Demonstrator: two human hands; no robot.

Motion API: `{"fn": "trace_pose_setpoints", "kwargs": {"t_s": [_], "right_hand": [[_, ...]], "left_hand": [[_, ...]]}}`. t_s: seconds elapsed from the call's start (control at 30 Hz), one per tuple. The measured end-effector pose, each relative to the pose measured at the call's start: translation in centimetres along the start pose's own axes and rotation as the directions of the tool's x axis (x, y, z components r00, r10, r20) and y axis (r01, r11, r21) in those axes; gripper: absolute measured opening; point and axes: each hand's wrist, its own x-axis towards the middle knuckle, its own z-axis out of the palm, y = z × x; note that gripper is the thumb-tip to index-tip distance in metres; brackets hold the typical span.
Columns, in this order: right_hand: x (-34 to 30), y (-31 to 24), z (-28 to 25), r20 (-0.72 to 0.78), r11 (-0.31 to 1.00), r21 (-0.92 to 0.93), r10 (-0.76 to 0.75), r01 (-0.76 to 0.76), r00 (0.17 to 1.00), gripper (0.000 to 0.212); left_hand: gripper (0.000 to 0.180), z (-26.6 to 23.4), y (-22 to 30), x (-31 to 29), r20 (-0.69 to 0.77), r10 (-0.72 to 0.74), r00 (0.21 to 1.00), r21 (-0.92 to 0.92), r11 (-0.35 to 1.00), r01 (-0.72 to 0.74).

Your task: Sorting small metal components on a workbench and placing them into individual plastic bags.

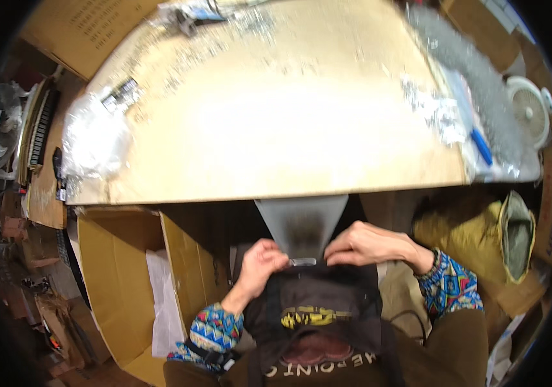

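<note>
A pale grey, translucent piece [303, 226] is being held between the two hands at the surface's near edge, above the dark apron [318, 293] over the lap. Its long axis is running straight away from the body, from the narrow lower end toward the surface [289, 158], where its wider far end is being cut off from view by the edge. From the grip of the left hand [266, 261], the piece is lying to the right and away; from that of the right hand [365, 244], to the left and away. Neither hand is being favoured: the two lower corners are being flanked, with the left fingers closed in a pinch and the right fingers bent closed at the opposite corner, apparently pinching too. The piece is looking flat-faced, tapered and frosted, with a dark, blurred patch showing at its middle and a small bright strip [302, 262] lying across its lower end. Whether it is a bag or a sheet cannot be told.
</note>
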Motion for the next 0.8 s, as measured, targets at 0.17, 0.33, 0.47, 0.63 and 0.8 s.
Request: {"fn": "trace_pose_setpoints", "kwargs": {"t_s": [0.17, 0.33, 0.47, 0.63, 0.8], "right_hand": [[6.1, -4.0, -7.6, -0.524, 0.944, -0.313, -0.262, 0.103, 0.81, 0.014], [19.5, 1.7, -16.0, -0.519, 0.664, -0.737, -0.44, -0.124, 0.733, 0.046], [30.1, 2.0, -18.6, -0.463, 0.529, -0.841, -0.588, -0.118, 0.663, 0.047], [33.1, -0.5, -16.9, -0.32, 0.563, -0.826, -0.422, -0.031, 0.848, 0.041], [23.7, 1.0, -15.8, -0.285, 0.529, -0.848, -0.494, 0.023, 0.822, 0.038]], "left_hand": [[0.023, -0.2, 1.0, 1.5, -0.034, 0.018, 0.999, -0.099, 0.995, -0.021], [0.025, -0.3, 0.8, 1.5, -0.046, 0.001, 0.999, -0.072, 0.997, -0.005], [0.023, -0.2, 0.6, 1.5, -0.059, 0.008, 0.998, -0.116, 0.993, -0.015], [0.024, -0.5, 0.1, 0.6, -0.061, -0.016, 0.998, -0.172, 0.985, 0.005], [0.023, -0.2, -0.2, 1.1, -0.096, -0.016, 0.995, -0.186, 0.983, -0.002]]}}
